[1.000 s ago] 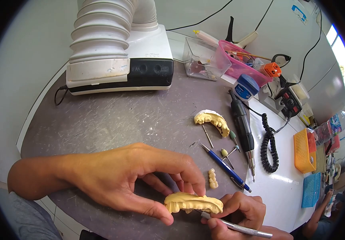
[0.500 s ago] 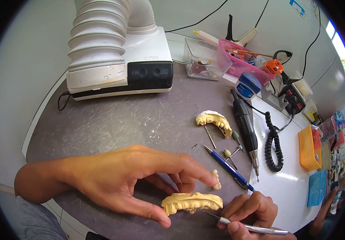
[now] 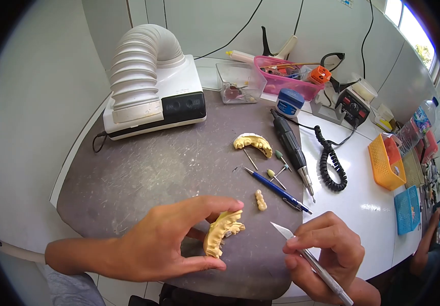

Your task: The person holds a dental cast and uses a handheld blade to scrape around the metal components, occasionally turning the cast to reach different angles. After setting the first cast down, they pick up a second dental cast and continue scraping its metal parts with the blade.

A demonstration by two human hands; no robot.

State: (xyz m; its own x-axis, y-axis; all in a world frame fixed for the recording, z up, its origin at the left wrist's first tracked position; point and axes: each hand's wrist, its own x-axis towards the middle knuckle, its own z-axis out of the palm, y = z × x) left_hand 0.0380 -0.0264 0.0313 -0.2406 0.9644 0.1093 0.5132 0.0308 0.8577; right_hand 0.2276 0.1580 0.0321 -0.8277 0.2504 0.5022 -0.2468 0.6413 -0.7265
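Observation:
A yellow dental cast is upright between the thumb and index finger of my left hand, near the front of the grey board. To its right, my right hand holds a silver craft knife, its blade pointing up and left, apart from the cast. A small tooth-coloured dental bridge lies on the board between and beyond the hands. Behind it are a blue pen, stone-tipped burs and a second yellow cast.
A black handpiece with a coiled cord lies right of the burs. At the back stand a white extractor, a clear box and a pink basket. Orange and blue baskets stand right. Another person's arm shows lower right.
The cast has turned from lying lengthwise to upright in my left hand. My right hand has lifted the knife away from it, blade now raised. The whole view has shifted.

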